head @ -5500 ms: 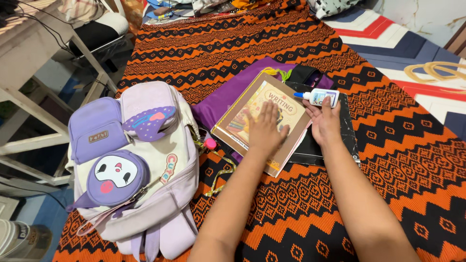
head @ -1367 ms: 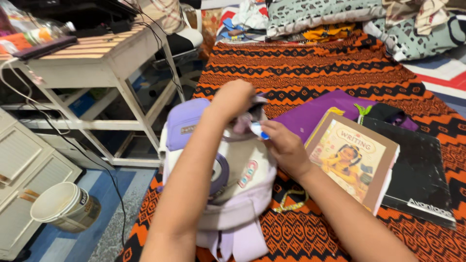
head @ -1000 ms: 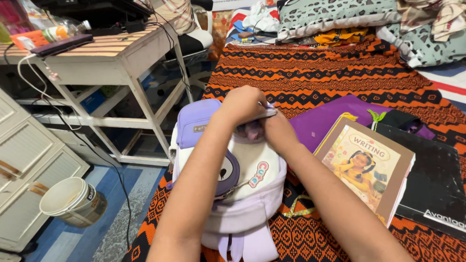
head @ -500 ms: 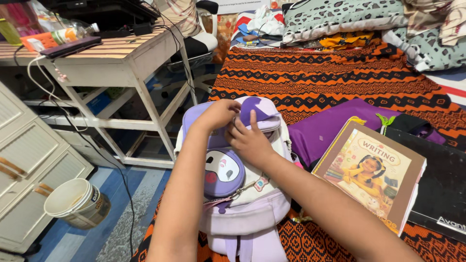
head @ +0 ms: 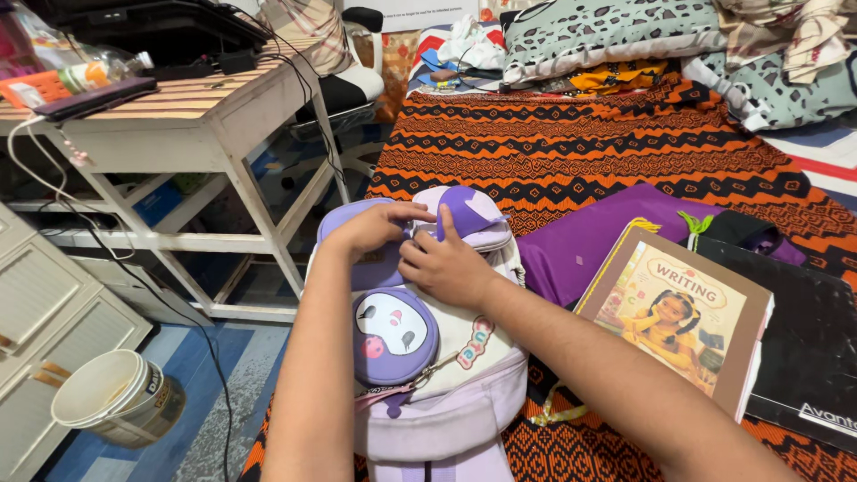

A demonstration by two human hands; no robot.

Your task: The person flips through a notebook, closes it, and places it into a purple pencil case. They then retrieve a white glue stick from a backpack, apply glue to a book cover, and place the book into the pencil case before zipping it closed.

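Fabric of a soft lilac and cream kind makes up the backpack (head: 446,357), which is laid flat on the near edge of an orange and black patterned cloth (head: 571,134). A round purple pouch (head: 393,332) with a cartoon face is fixed to its front, and a padded purple flap (head: 469,210) is seen at its top pocket. The left hand (head: 370,228) is curled over the upper left pocket, fingers bent together against the fabric; whether anything is pinched cannot be told. The right hand (head: 446,263) is pressed flat on the pack just below the flap, thumb raised against it, fingers closed side by side. A stiff brown-edged workbook (head: 683,308) is laid to the right on a purple cloth (head: 580,236), beside a black folder (head: 803,339). A white wooden table (head: 178,116) and a pale bucket (head: 116,402) are seen at the left.
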